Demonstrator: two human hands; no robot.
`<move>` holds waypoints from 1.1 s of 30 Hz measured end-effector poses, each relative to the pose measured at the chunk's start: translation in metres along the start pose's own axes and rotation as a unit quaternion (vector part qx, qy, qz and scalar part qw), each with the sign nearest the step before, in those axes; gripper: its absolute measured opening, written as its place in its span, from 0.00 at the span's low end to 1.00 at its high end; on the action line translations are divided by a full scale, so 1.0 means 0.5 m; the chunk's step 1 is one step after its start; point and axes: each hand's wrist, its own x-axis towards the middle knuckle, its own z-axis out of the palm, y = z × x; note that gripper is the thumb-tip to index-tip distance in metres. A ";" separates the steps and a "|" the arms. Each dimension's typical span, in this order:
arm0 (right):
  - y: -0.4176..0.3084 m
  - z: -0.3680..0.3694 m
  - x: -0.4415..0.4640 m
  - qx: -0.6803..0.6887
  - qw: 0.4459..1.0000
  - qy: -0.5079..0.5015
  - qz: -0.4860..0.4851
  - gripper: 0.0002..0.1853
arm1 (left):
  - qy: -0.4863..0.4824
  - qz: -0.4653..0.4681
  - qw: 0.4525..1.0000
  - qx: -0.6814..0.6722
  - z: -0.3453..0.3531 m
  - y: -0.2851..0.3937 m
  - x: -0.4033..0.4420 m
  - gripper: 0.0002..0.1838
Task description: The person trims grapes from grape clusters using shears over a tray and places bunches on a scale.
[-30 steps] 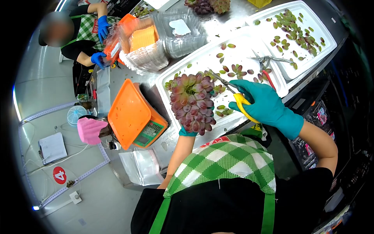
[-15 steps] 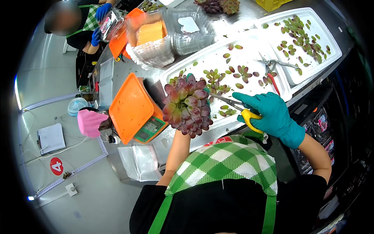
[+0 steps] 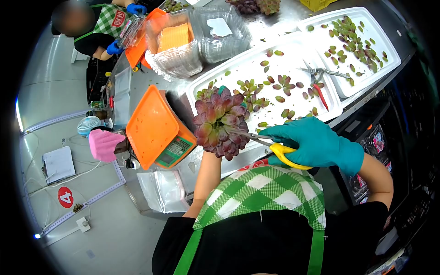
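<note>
A purple-green succulent rosette (image 3: pixel 219 126) is held up over the near edge of a white tray (image 3: pixel 205 84). My left hand (image 3: pixel 222 90) is behind it and mostly hidden; only bits of its teal glove show at the plant's rim. In a teal glove, my right hand (image 3: pixel 316 142) is closed around the yellow handles of a pair of scissors (image 3: pixel 285 155). The metal blades reach into the right side of the rosette, among its leaves. Loose leaves and small rosettes (image 3: pixel 284 85) lie in the tray beyond.
Red-handled pruning shears (image 3: pixel 319 87) rest across the tray. Farther right, a second white tray (image 3: pixel 392 46) holds many leaves. On the left stand an orange scale (image 3: pixel 153 126), clear plastic bags (image 3: pixel 161 190) and stacked clear containers (image 3: pixel 176 59). A co-worker in blue gloves (image 3: pixel 114 48) handles a clear package.
My right hand has brought the scissors left and slightly down, so the blades now reach in among the rosette's leaves. The rosette has stayed nearly in place. The co-worker's hands have shifted.
</note>
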 end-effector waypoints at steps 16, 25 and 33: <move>-0.035 -0.056 0.061 -0.041 0.969 -0.198 0.139 0.26 | 0.014 -0.020 0.999 0.021 0.023 0.006 0.003 0.25; -0.022 -0.111 0.078 -0.037 0.974 -0.185 0.123 0.19 | -0.055 0.016 0.988 0.146 0.030 0.023 0.080 0.28; -0.006 -0.100 0.078 -0.143 0.979 -0.107 0.102 0.22 | -0.044 -0.009 0.995 0.093 0.043 0.024 0.116 0.23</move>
